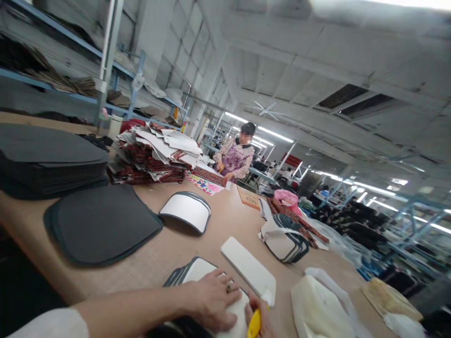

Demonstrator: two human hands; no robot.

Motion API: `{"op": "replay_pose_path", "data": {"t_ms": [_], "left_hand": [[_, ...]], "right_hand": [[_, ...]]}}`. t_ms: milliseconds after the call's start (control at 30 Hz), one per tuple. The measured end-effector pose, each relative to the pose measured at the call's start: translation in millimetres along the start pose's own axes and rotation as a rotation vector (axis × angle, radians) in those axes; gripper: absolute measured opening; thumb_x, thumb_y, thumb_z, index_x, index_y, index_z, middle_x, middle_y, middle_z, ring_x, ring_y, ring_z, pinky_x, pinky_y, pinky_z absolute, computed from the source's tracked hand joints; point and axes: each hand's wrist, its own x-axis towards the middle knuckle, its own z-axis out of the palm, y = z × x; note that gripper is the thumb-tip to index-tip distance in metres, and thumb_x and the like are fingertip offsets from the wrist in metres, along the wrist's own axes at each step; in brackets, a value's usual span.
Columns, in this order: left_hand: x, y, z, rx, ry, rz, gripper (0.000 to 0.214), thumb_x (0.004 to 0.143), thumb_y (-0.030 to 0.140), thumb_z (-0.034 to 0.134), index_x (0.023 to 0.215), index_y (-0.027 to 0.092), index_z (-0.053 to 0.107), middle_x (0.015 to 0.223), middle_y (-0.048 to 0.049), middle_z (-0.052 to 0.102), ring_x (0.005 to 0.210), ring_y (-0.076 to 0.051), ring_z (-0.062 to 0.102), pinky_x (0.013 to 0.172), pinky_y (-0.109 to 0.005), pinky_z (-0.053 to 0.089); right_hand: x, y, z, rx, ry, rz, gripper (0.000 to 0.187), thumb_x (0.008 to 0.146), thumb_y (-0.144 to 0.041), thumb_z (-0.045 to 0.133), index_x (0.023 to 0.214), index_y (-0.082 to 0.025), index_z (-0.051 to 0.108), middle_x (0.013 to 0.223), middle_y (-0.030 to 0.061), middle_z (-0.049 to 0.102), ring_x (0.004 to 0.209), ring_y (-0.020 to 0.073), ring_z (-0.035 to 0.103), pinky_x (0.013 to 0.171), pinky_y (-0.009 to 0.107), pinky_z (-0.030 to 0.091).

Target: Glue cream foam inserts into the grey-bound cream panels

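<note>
My left hand (213, 300), a ring on one finger, lies flat with fingers spread on a small stack of white foam panels with dark edges (197, 271) at the near edge of the tan table (225, 220). My right hand (262, 319) shows only in part at the bottom edge, closed round a yellow tool (254, 325) that touches the panel by my left fingertips. Just beyond them lies a flat white rectangular board (248, 268).
Dark grey shaped panels lie in a flat pile (100, 223) and a taller stack (45, 159) at left. A single white panel (186, 210), another white stack (283, 237), patterned fabric piles (151, 157) and cream material (317, 310) crowd the table. Another person (237, 157) works at the far end.
</note>
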Motion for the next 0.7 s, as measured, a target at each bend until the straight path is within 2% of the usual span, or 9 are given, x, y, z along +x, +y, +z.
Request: {"op": "replay_pose_path", "data": {"t_ms": [67,167,233,333,433,500,600,700], "left_hand": [[-15.1,-4.4,-3.5,-0.039,0.007,-0.108,0.06,0.086,0.042,0.042,0.137,0.012,0.039,0.14,-0.0152,0.04,0.131,-0.032,0.031,0.107,-0.049,0.024],[-40.5,-12.3,-9.5,-0.075,0.013,-0.295,0.06,0.087,0.04,0.043,0.14,0.013,0.034,0.145,-0.0135,0.031,0.134,-0.032,0.023,0.108,-0.051,0.022],[-50.7,-19.2,-5.2,-0.078,0.049,-0.362,0.058,0.089,0.038,0.042,0.141,0.016,0.032,0.146,-0.0116,0.027,0.135,-0.03,0.021,0.108,-0.05,0.023],[-53.1,-34.7,18.0,-0.05,0.121,-0.353,0.056,0.092,0.043,0.036,0.142,0.02,0.029,0.148,-0.0088,0.022,0.136,-0.028,0.019,0.108,-0.049,0.023],[-46.7,-52.3,45.5,0.006,0.21,-0.311,0.056,0.093,0.048,0.032,0.142,0.022,0.029,0.148,-0.0081,0.022,0.135,-0.028,0.021,0.108,-0.048,0.023],[-41.3,-60.8,54.9,0.047,0.293,-0.289,0.055,0.093,0.048,0.032,0.141,0.022,0.032,0.147,-0.0078,0.025,0.135,-0.028,0.024,0.108,-0.048,0.023],[-35.1,-66.6,47.5,0.083,0.317,-0.284,0.051,0.091,0.046,0.035,0.138,0.025,0.038,0.144,-0.0086,0.033,0.132,-0.03,0.029,0.106,-0.053,0.022],[-30.4,-66.4,20.3,0.102,0.232,-0.253,0.049,0.089,0.046,0.039,0.136,0.028,0.042,0.141,-0.0089,0.039,0.131,-0.034,0.031,0.103,-0.062,0.018]], "right_hand": [[-2.8,-1.0,-2.0,-0.01,-0.031,-0.005,0.053,0.072,-0.072,0.045,0.088,-0.023,0.058,0.073,0.0032,0.063,0.07,0.0229,0.062,0.069,0.035,0.049],[-7.9,-0.8,-4.8,-0.026,-0.062,0.0,0.049,0.076,-0.065,0.047,0.096,-0.022,0.059,0.082,0.0041,0.064,0.077,0.0226,0.063,0.075,0.034,0.048],[-10.7,-2.0,-6.8,-0.014,-0.039,0.004,0.048,0.077,-0.062,0.048,0.1,-0.021,0.059,0.091,0.0054,0.065,0.087,0.0228,0.062,0.083,0.033,0.046],[-13.0,-11.2,-11.8,0.013,-0.025,0.04,0.045,0.08,-0.058,0.048,0.104,-0.02,0.057,0.104,0.0064,0.063,0.102,0.022,0.058,0.093,0.032,0.041],[-11.5,-27.8,-17.2,0.023,-0.123,0.099,0.039,0.085,-0.051,0.045,0.107,-0.021,0.056,0.106,0.0048,0.064,0.102,0.0188,0.059,0.092,0.03,0.043],[-8.7,-40.6,-22.0,0.013,-0.128,0.096,0.035,0.087,-0.046,0.042,0.108,-0.021,0.055,0.106,0.0045,0.064,0.101,0.0178,0.059,0.092,0.03,0.043],[-3.0,-66.6,-40.6,-0.022,-0.004,0.029,0.04,0.089,-0.044,0.039,0.118,-0.019,0.05,0.112,0.0077,0.063,0.108,0.0193,0.057,0.093,0.033,0.042],[6.1,-100.0,-85.0,-0.112,0.128,0.04,0.053,0.089,-0.045,0.038,0.134,-0.017,0.037,0.102,0.0084,0.066,0.093,0.0188,0.062,0.082,0.031,0.046]]}}
